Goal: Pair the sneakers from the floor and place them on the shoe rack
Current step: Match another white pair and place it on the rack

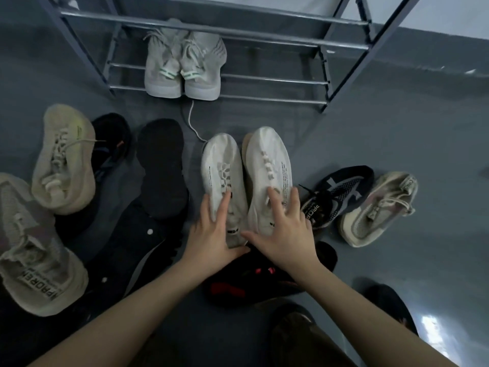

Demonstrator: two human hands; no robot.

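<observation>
Two white sneakers stand side by side on the grey floor, toes pointing at the rack. My left hand [211,231] grips the heel end of the left white sneaker [221,165]. My right hand [284,229] lies over the heel end of the right white sneaker [268,160], fingers spread on its upper and thumb reaching around the heel. The metal shoe rack [264,80] stands ahead, and a light grey pair [182,67] rests on its lowest bars at the left.
Left of my hands lie two beige sneakers [64,157] [34,250] and several black shoes [162,168]. A black-and-red shoe [246,282] lies under my wrists. At the right sit a black-and-white sneaker [338,194] and a beige one [378,207]. A white cord [191,123] trails over the floor.
</observation>
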